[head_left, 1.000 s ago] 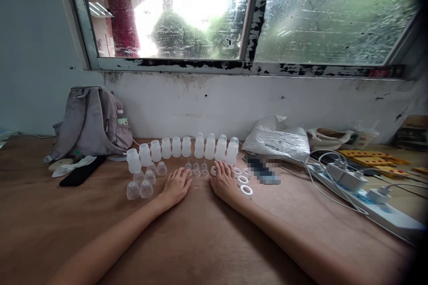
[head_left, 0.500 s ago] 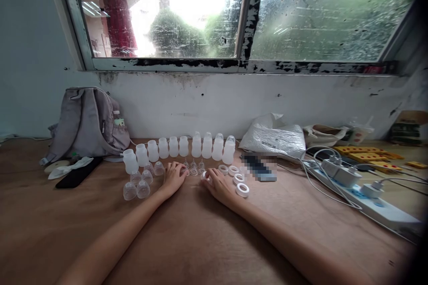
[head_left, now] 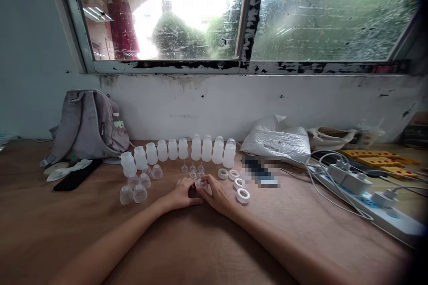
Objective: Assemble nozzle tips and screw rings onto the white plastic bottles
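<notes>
My left hand (head_left: 181, 194) and my right hand (head_left: 216, 197) meet above the table. Between their fingertips is a white screw ring (head_left: 199, 183), pinched by my right hand. Fingers of my left hand curl against it from the other side, closed on what looks like a clear bottle nipple, mostly hidden. Just beyond the hands stand several loose clear nipples (head_left: 192, 168). To the right lie several more white rings (head_left: 242, 196). Clear domed caps (head_left: 140, 193) are grouped on the left. Behind them runs a curved row of frosted baby bottles (head_left: 172, 149); the right-hand ones wear clear caps.
A grey backpack (head_left: 87, 127) and a black phone-like slab (head_left: 77, 175) are on the left. At the right are a silvery plastic bag (head_left: 277, 140), a partly blurred phone (head_left: 269, 182), a power strip (head_left: 391, 213) with cables, and yellow trays (head_left: 371, 160).
My left hand has left the group of nipples and moved right and nearer. My right hand has lifted a ring and brought it to the left hand; the two now touch.
</notes>
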Motion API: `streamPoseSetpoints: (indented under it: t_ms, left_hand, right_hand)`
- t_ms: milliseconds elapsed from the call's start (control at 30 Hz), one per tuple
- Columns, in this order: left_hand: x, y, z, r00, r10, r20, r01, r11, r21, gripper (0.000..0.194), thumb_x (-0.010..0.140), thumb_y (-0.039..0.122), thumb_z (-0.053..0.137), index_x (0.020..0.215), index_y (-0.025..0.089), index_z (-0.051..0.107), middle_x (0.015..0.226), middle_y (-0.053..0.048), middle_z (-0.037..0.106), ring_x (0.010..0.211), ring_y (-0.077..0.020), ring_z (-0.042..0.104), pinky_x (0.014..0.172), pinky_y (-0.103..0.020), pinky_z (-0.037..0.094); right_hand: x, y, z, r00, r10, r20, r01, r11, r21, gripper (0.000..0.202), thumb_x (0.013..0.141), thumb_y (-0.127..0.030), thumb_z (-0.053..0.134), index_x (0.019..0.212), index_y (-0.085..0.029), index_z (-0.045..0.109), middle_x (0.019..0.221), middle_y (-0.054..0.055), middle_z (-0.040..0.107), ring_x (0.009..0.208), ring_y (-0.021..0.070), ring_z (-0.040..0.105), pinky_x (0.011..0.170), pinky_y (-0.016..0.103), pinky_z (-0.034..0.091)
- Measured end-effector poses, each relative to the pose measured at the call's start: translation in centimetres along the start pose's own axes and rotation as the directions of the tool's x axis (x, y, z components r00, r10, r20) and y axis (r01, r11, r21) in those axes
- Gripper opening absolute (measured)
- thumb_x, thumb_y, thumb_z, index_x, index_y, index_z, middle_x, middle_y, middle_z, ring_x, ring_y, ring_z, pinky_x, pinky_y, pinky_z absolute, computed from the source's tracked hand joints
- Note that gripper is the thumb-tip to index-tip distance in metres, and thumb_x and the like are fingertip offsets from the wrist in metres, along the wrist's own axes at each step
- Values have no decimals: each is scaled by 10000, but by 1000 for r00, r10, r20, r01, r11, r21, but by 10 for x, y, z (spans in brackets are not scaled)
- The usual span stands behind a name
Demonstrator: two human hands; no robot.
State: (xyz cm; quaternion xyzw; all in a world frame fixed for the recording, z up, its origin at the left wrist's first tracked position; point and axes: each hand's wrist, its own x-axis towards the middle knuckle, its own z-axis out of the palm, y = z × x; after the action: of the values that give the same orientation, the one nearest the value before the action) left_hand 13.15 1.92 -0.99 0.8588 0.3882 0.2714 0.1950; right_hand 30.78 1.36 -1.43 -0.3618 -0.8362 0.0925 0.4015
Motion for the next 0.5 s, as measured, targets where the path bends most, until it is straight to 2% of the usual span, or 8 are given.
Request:
streamPoseSetpoints:
  t_ms: [67,167,233,367,500]
  left_hand:
    - [0,-8,-3,1000,-24,7,25,981,-193,382,626,290,652,944,177,472,955,-42,543,846,-176,500,764,-304,404]
    - [1,-17,-6,988,-109,-109,56,912,-406,180,679,156,531,825,175,428,931,-30,521,802,-130,501,715,-250,417]
    - [1,-19,-5,976,-147,-163,62,896,-440,114,689,114,468,769,174,414,887,-19,520,774,-117,497,691,-235,415]
    - [2,-15,-2,985,-121,-126,57,905,-422,71,699,139,491,760,164,464,759,11,532,668,-102,491,643,-224,409]
    - [1,-9,-3,990,-94,-107,44,917,-397,75,722,203,523,781,157,520,734,11,552,674,-109,504,648,-224,408]
  right_hand:
    - [-1,-2,0,999,-26,34,28,999,-31,192,806,-320,465,946,-191,440,871,60,564,759,171,551,687,287,431]
    - [-1,-4,1,996,-46,73,51,996,-74,218,794,-315,485,962,-186,435,906,79,574,795,188,556,700,299,431]
    - [-1,-4,2,994,-46,102,56,994,-93,249,785,-323,501,972,-178,425,920,88,580,827,201,558,709,304,431]
    - [1,-4,2,990,-25,137,41,993,-115,336,762,-331,532,1026,-169,401,970,97,581,877,209,556,737,309,424]
    - [2,-7,1,988,6,155,24,982,-188,397,747,-381,541,1056,-172,405,974,95,581,905,220,539,757,328,404]
